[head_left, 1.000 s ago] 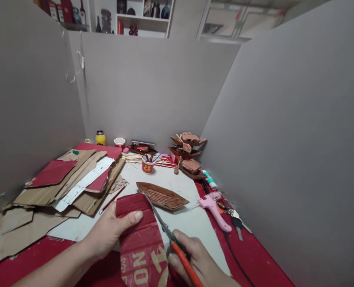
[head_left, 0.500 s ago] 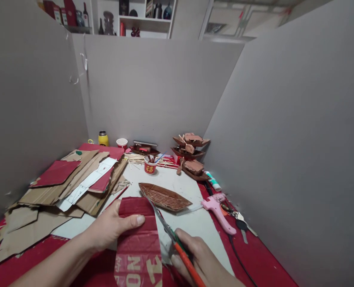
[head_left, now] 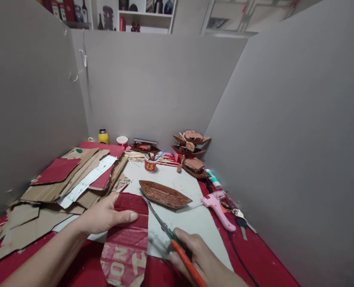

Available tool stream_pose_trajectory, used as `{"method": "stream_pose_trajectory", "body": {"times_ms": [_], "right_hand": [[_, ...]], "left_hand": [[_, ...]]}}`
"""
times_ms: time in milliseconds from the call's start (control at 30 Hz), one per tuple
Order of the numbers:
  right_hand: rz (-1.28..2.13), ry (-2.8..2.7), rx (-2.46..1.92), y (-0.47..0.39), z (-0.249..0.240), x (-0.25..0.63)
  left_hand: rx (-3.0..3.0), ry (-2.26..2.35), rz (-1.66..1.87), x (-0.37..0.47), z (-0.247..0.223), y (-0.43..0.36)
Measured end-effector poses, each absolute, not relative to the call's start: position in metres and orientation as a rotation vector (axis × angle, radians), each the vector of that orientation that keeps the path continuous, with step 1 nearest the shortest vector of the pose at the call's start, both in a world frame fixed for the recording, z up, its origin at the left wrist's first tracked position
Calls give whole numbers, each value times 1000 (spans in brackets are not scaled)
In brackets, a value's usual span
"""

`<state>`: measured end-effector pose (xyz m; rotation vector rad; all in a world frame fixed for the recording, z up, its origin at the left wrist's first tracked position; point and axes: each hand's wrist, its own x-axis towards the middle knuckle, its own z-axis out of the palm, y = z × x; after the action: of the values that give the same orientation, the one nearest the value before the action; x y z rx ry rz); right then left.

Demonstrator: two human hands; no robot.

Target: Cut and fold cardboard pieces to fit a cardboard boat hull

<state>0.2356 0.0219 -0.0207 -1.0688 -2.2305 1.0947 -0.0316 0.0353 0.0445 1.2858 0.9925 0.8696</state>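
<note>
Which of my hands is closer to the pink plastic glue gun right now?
Your right hand. It holds orange-handled metal scissors, left of and closer to you than the pink plastic glue gun; your left hand is farther left, gripping flat red cardboard.

Head view, facing forward, downward; near left hand [head_left: 106, 216], right hand [head_left: 198, 252]

Deep red and brown on a red tablecloth [head_left: 260, 255] between grey panels [head_left: 153, 83].
Pale cream lettering marks the dark red cardboard piece [head_left: 130, 235]; the near scissors [head_left: 178, 248] pair grey blades with orange and green handles. The brown model boat [head_left: 165, 194] has paler stripes inside. The red paper cup [head_left: 151, 166] bears a gold character. On the right, the glue gun [head_left: 218, 209] is pink; on the left, cardboard sheets [head_left: 42, 194] are tan, the paper strip [head_left: 85, 183] white with dark lines.
</note>
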Motion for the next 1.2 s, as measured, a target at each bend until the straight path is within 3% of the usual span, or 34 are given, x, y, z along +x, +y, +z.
{"method": "stream_pose_trajectory", "body": {"times_ms": [267,500,633,1000,1067,1200], "right_hand": [[1181,-2180,-1033,16,-24,234],[1293,-2166,-939,19,-27,231],[1267,-1935,-1020,21,-23,231],[1793,-1527,-1010,0,-30,214],[1747,-1494,-1005,-1,-30,214],[1402,-1289,-1024,10,-23,220]], "left_hand": [[1268,960,860,-36,45,36],[1496,866,493,-33,43,35],[1448,887,495,-30,41,36],[1305,563,198,11,18,21],[1165,604,304,11,15,24],[919,849,843,6,9,39]]}}
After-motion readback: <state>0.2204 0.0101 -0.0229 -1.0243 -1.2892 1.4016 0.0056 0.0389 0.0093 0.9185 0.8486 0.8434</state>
